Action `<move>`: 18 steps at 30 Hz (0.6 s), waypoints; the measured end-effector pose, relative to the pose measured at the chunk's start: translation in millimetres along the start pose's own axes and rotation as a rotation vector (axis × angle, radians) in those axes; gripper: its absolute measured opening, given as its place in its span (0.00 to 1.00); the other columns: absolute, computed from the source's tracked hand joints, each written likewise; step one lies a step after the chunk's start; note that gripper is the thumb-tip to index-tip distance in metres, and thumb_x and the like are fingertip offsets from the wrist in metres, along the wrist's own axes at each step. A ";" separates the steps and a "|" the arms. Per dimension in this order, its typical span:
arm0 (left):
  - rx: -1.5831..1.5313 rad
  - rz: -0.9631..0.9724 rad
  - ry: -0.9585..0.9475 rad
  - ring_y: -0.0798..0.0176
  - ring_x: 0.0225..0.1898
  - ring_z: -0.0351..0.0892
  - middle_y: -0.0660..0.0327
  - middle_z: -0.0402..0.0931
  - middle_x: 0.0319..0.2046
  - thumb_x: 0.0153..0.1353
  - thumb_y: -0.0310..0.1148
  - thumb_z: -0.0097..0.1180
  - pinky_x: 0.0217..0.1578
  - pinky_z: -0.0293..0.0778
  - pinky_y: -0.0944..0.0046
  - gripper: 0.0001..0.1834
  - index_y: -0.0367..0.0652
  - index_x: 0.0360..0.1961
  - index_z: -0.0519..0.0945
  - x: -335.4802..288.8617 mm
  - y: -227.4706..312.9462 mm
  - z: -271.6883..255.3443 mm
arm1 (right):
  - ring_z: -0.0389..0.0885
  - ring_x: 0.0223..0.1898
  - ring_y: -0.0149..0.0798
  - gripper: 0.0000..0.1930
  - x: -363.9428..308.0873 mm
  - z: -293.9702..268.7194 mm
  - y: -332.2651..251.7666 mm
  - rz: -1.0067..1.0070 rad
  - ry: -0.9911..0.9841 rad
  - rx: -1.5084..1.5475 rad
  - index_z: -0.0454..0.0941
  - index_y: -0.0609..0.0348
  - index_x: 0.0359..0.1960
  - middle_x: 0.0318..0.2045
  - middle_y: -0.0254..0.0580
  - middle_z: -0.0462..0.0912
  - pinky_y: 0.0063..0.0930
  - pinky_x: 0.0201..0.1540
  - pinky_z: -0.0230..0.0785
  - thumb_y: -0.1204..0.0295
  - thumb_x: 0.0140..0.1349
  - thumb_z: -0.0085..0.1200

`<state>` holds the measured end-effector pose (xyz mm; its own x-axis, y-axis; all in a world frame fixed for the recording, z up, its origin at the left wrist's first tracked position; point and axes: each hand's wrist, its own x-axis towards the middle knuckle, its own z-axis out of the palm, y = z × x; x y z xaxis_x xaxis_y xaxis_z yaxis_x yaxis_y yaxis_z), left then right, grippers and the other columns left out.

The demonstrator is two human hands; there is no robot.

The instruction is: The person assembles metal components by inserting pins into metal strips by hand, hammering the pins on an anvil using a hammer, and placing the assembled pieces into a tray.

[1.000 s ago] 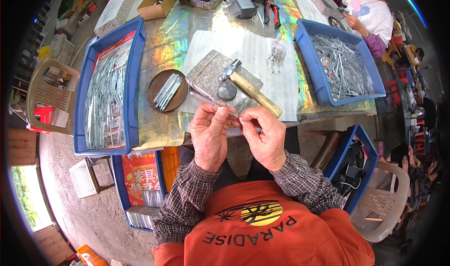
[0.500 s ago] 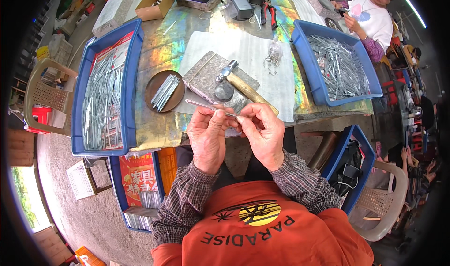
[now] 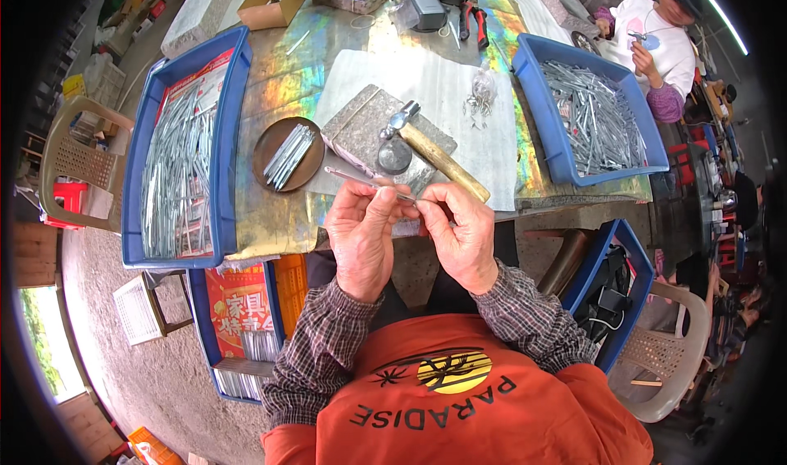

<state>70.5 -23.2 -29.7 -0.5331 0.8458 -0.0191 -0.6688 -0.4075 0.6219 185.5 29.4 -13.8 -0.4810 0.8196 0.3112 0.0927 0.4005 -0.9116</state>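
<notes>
My left hand (image 3: 362, 239) and my right hand (image 3: 461, 234) meet over the table's near edge. Between them they pinch a slim silvery metal rod (image 3: 348, 175), the left near its middle and the right at its right end. Its other end points out to the upper left; the fingertips hide the part in the grip. Just beyond lies a grey stone block (image 3: 358, 126) with a round dark metal piece (image 3: 395, 157) on it. A hammer (image 3: 438, 157) with a wooden handle rests across the block. To the left, a round brown dish (image 3: 264, 149) holds several similar metal strips.
Blue trays of thin metal pieces stand at the left (image 3: 221, 178) and right (image 3: 566, 166). A small plastic bag (image 3: 482, 84) with tiny parts lies on the white sheet (image 3: 492, 153). Pliers (image 3: 473, 22) and a cardboard box (image 3: 275, 10) sit at the back. A person (image 3: 652, 38) works at far right.
Both hands stay nearly in place with the rod still pinched between them. The view shifts slightly. At far right, the other person's raised hand and small object have moved.
</notes>
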 end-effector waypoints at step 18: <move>0.055 -0.079 0.045 0.62 0.30 0.80 0.52 0.79 0.33 0.62 0.23 0.54 0.30 0.79 0.65 0.04 0.38 0.36 0.71 1.3 1.1 -13.7 | 0.74 0.19 0.29 0.02 -2.2 2.0 0.8 0.048 -0.076 0.123 0.75 0.65 0.33 0.25 0.40 0.76 0.22 0.22 0.66 0.81 0.59 0.54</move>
<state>62.0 -27.2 -39.8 -0.5032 0.8578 -0.1043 -0.6810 -0.3194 0.6589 184.9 27.1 -15.8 -0.5437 0.8013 0.2497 0.0117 0.3048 -0.9524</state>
